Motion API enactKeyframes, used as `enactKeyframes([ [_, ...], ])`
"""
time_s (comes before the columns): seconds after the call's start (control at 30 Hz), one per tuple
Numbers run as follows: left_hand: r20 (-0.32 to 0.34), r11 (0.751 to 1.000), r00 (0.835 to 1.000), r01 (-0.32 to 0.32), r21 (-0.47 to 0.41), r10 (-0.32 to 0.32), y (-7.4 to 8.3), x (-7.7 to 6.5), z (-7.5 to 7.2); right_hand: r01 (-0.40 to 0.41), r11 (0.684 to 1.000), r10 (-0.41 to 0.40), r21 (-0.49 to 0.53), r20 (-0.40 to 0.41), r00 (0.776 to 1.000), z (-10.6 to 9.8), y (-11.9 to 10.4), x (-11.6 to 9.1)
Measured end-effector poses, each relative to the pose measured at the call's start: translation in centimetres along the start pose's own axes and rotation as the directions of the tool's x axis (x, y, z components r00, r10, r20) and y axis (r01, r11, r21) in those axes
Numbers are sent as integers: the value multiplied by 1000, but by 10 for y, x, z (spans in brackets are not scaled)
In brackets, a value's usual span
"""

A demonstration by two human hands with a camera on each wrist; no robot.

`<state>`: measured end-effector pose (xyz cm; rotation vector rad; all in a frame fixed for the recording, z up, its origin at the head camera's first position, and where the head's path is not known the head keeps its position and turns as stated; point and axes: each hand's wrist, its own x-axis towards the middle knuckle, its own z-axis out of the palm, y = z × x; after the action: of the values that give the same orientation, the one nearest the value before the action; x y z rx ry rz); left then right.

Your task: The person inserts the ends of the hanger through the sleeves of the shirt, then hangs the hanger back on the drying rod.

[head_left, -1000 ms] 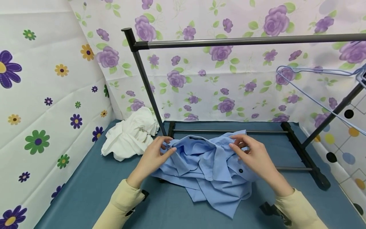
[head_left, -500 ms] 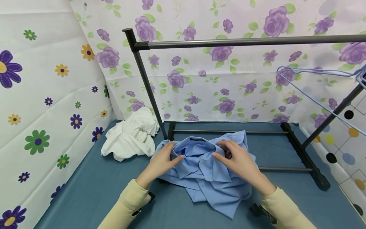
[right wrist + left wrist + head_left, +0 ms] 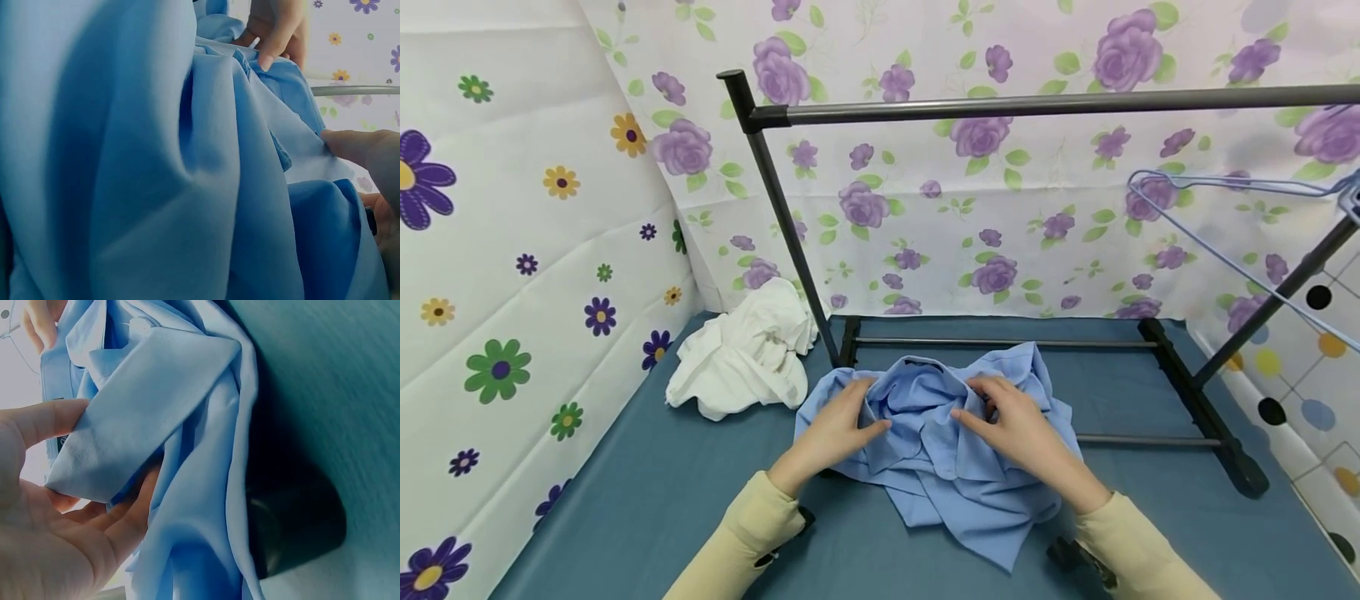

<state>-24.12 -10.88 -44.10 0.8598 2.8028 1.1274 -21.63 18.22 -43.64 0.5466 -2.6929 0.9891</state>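
A crumpled light-blue collared shirt (image 3: 940, 467) lies in front of me, its collar upward and a dark label inside the neck. My left hand (image 3: 831, 433) holds the collar's left side; in the left wrist view the thumb lies on the collar flap (image 3: 144, 412) and the fingers go behind it. On the other side, my right hand (image 3: 1018, 425) pinches the collar between thumb and fingers. The right wrist view has that thumb (image 3: 356, 147) at the collar's edge, with the other fingers partly hidden by cloth.
White bunched cloth (image 3: 741, 354) lies to the left on the blue-green surface (image 3: 625, 508). A dark metal rack (image 3: 1000, 107) spans the back, its base partly under the shirt. A blue wire hanger (image 3: 1225, 242) is at the right. Flower-patterned sheets (image 3: 910, 233) stand behind.
Both hands have moved inward, closer together, and now hold the shirt's collar. One second ago they were wider apart at the shirt's sides. The shirt's upper part has shifted slightly.
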Motion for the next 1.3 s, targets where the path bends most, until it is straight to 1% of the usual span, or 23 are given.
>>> enactKeyframes([
  [0.1, 14, 1000, 1000, -24, -8, 24, 1, 1, 2, -10, 1000, 10, 9, 12, 1000, 1, 1, -1],
  [0.23, 36, 999, 999, -36, -8, 36, 2, 2, 6, -3, 1000, 2, 18, 19, 1000, 2, 2, -2],
  [0.4, 59, 999, 998, -28, -27, 29, 3, 1, 8, 20, 999, -21, 31, 16, 1000, 1, 4, -4],
  [0.63, 76, 998, 997, -20, -60, 24, 2, -2, 5, 13, 998, -14, 65, 18, 1000, 0, 5, -7],
  [0.8, 67, 997, 998, -9, -80, 14, 3, -4, -2, -7, 995, 5, 103, 18, 1000, -5, 5, -6],
  [1.0, 49, 998, 998, -34, -59, 37, 3, -1, -14, -46, 992, 43, 114, 25, 999, -13, 4, -3],
  [1.07, 46, 998, 998, -33, -55, 35, 3, 0, -19, -49, 991, 45, 126, 32, 998, -17, 3, -3],
  [1.2, 25, 998, 999, -35, -59, 36, 6, 1, -28, -67, 988, 62, 137, 43, 997, -25, 1, -1],
  [1.3, 1, 997, 999, -43, -72, 43, 8, 0, -35, -62, 990, 59, 125, 29, 998, -31, -1, 0],
])
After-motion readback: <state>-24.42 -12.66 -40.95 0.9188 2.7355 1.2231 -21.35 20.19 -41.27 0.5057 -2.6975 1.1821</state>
